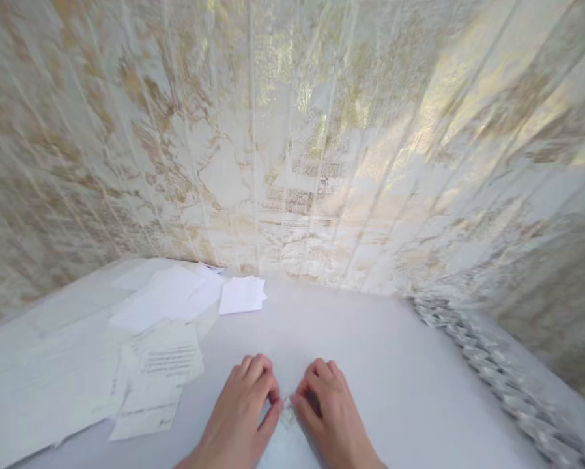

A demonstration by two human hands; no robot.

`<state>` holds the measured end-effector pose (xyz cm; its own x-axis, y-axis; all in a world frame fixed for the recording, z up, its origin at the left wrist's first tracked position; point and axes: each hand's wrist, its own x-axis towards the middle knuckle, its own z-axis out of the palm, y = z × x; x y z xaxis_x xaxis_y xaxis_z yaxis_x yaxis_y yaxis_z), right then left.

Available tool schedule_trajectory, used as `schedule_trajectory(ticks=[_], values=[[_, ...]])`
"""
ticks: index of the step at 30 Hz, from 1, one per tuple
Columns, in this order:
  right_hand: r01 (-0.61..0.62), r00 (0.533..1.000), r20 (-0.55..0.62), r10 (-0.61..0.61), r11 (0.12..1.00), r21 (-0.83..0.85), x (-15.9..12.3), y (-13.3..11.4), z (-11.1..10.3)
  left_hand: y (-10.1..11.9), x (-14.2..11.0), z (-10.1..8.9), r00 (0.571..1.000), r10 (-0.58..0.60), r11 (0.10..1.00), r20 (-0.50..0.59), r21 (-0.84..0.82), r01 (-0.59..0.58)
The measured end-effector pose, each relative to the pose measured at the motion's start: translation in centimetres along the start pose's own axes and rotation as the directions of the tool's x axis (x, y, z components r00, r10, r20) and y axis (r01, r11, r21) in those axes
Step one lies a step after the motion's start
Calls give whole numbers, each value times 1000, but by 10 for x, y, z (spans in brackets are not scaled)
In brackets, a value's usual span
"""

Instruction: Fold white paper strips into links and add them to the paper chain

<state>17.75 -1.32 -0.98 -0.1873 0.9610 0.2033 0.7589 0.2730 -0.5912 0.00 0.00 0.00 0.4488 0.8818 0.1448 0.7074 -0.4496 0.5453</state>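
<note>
My left hand and my right hand rest close together on a white table near its front edge. The fingers of both hands are curled, and their tips pinch a small whitish piece of paper between them. A pale sheet lies under the wrists and runs toward me. Blur keeps me from making out more of the small piece.
Loose white sheets and printed slips are spread over the left of the table, with a small folded stack at the back. A beige patterned curtain hangs right behind the table. A grey woven edge runs along the right.
</note>
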Motion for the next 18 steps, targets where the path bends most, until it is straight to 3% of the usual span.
schedule_trajectory(ticks=[5,12,18], values=[[-15,1000,-22,14,998,-62,1,1,4,0,3,2,1000,-21,999,-10,-32,21],[17,1000,22,-17,1000,-8,1,8,4,1,5,2,999,-39,995,-29,-89,36],[-70,996,53,67,996,50,3,-1,0,1,9,0,999,-37,994,17,-104,39]])
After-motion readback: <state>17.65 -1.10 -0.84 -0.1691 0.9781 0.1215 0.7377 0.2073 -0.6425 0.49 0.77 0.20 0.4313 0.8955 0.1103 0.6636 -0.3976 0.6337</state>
